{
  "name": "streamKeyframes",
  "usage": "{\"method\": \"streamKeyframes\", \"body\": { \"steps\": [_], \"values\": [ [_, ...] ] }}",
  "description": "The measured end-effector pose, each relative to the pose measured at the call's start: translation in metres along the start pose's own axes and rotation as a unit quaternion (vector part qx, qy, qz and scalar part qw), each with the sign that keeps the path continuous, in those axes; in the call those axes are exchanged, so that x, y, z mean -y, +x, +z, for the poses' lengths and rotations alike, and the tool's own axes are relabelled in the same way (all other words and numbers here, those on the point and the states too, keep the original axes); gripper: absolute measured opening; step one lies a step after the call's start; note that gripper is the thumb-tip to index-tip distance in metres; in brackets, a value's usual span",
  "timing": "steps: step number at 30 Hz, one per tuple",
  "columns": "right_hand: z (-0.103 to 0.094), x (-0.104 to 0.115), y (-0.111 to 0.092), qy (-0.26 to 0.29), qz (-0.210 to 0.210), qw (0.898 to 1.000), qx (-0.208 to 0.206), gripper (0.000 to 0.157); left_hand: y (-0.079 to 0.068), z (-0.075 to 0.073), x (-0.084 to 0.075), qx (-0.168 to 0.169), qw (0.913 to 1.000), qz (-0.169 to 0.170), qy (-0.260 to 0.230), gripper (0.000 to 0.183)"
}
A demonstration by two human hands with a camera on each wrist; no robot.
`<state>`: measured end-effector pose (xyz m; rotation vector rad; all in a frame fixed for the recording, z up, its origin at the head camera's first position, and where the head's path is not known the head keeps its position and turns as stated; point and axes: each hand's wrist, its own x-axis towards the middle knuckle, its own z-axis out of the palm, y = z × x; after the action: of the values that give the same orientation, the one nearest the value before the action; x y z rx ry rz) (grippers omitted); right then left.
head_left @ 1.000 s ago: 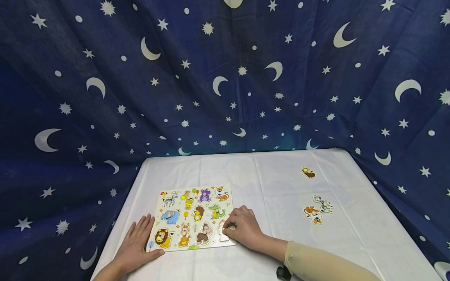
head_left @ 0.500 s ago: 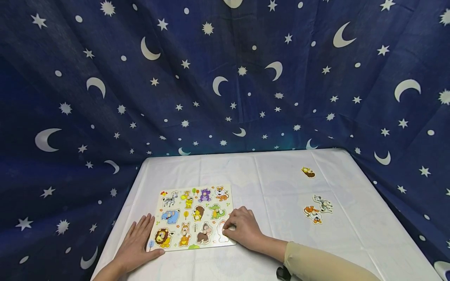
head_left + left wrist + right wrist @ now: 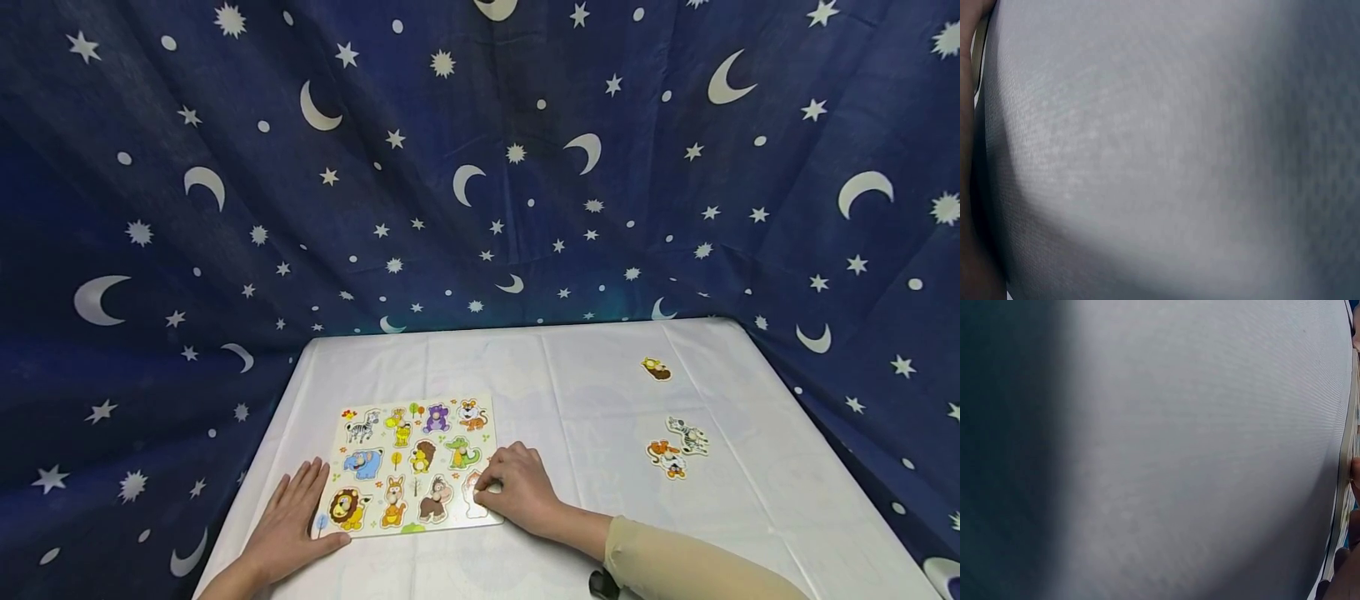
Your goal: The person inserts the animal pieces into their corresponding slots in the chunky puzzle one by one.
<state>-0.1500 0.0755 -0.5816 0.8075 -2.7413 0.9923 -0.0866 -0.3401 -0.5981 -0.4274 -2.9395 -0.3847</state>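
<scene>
A pale animal knob puzzle board [image 3: 408,531] lies on the white-covered table, left of centre. My left hand [image 3: 288,521] lies flat with fingers extended along the board's left edge, its thumb at the front left corner. Over the front right corner, my right hand [image 3: 520,492] has curled fingers and pinches at a pale, animal-shaped puzzle piece [image 3: 472,493]. Those fingers hide much of that piece. A lion piece [image 3: 347,507], a kangaroo piece [image 3: 393,502] and a crocodile piece [image 3: 463,452] are among several animals on the board. In both wrist views, mostly blurred white cloth shows.
Loose pieces lie on the table's right side: a tiger piece [image 3: 666,458] overlapping a zebra piece [image 3: 687,436], and a brown and yellow piece [image 3: 657,369] farther back. A dark blue curtain [image 3: 420,192] with moons and stars hangs behind the table [image 3: 585,400].
Both hands stay nearly in place. The right fingertips shift only slightly over the board's front right corner, and the loose pieces have not moved.
</scene>
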Motion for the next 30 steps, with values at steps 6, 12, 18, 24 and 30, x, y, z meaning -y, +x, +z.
{"method": "streamKeyframes", "body": {
  "steps": [6, 12, 18, 24, 30],
  "values": [
    [-0.0027, 0.0009, 0.0016, -0.004, 0.001, 1.0, 0.0, 0.01, 0.0017, -0.0009, -0.0007, 0.002, 1.0, -0.004, -0.004, 0.118],
    [-0.0039, -0.0001, 0.0027, -0.004, 0.0, 1.0, 0.001, 0.01, 0.0032, -0.0002, -0.0001, -0.003, 1.0, 0.001, -0.002, 0.118],
    [-0.0031, -0.0005, 0.0016, -0.003, 0.006, 1.0, 0.009, 0.011, 0.0006, 0.003, 0.003, -0.004, 0.9999, 0.009, 0.008, 0.118],
    [0.0005, 0.0008, -0.0018, 0.0, 0.01, 1.0, 0.012, 0.012, -0.004, 0.0042, 0.0046, -0.003, 0.9999, 0.009, 0.008, 0.119],
    [0.0012, -0.0008, -0.0017, -0.008, 0.009, 1.0, 0.005, 0.012, -0.0011, 0.0025, 0.0025, 0.003, 1.0, 0.001, -0.002, 0.118]
  ]
}}
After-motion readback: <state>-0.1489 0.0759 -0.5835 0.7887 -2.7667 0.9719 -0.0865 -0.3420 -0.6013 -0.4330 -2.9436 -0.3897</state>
